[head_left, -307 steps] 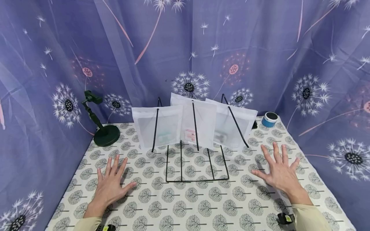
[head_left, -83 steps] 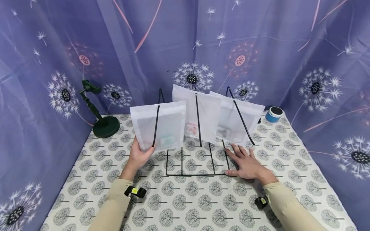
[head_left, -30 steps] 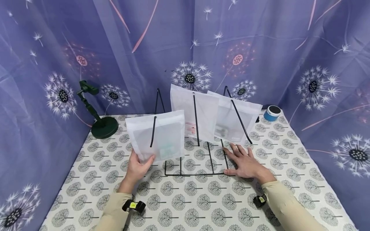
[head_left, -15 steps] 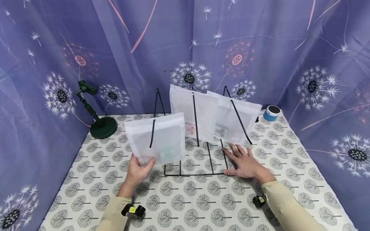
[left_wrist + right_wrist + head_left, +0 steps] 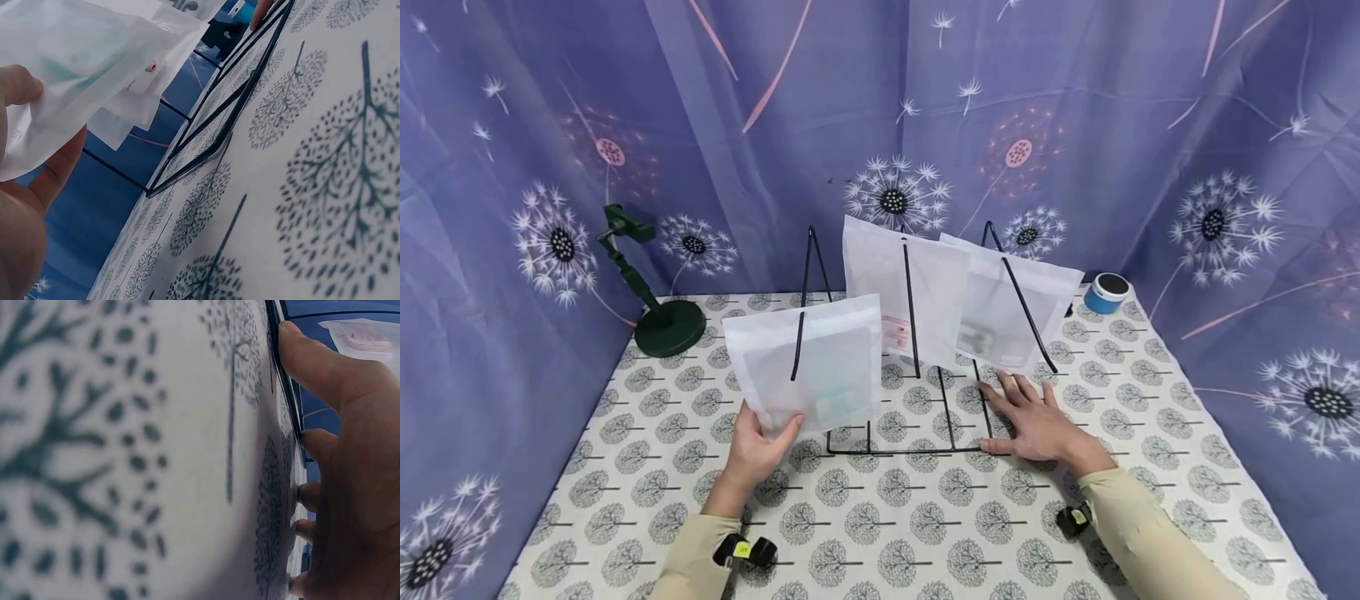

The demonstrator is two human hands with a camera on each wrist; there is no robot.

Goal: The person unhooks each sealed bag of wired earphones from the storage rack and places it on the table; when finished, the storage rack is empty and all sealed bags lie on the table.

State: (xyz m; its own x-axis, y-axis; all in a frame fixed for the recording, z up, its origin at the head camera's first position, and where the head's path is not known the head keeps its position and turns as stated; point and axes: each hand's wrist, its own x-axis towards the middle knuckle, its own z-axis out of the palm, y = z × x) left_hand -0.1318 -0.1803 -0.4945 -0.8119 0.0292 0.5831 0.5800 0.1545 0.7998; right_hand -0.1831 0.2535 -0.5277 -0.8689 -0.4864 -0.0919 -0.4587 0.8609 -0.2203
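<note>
Sleeves [image 5: 700,554] nearest, two, each with a wrist camera [image 5: 743,550] strapped on: two cameras. Two hands. Left hand [image 5: 756,446] pinches the lower left corner of the left bag [image 5: 842,367], thumb in front, finger behind. Right hand [image 5: 1037,429] holds nothing: fingers spread apart, touching the right front corner of the rack base [image 5: 902,452]; whether it presses down, can't tell.

One black wire rack, on one patterned tablecloth [image 5: 940,525]. Three prongs. Three bags, white and see-through, one per prong. Left bag hangs partway along the left prong [image 5: 797,348], whose tip pokes out in front. Middle bag [image 5: 940,296] and right bag [image 5: 992,300] sit farther back, no hand on them, edges overlapping.

Progress, my judgement: early, first bag in hand, its prong apparently through the top, so not free. No bag is off; all three left to come off, if unloading is the work. Contents blurred: teal patch in left bag, pinkish in middle, grey in right; items not countable.

Far: one green stand [image 5: 670,329] at left, one blue-and-white round object [image 5: 1103,298] at right, one dark thing [image 5: 1068,311] mostly hidden behind right bag. Purple dandelion curtain [image 5: 790,183] at back.
</note>
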